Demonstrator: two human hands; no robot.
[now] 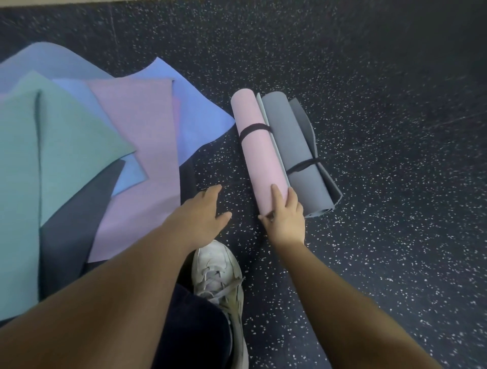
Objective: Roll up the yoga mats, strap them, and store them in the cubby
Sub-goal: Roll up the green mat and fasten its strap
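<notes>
Floor [369, 79]: dark rubber w/ white speckles, fills nearly whole view. Pale strip [79, 2] along top edge. Lighting dim toward upper right.

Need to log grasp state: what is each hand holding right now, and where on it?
Right hand grips the rolled pink yoga mat at its near end. Left hand holds nothing, open above the floor.
</notes>
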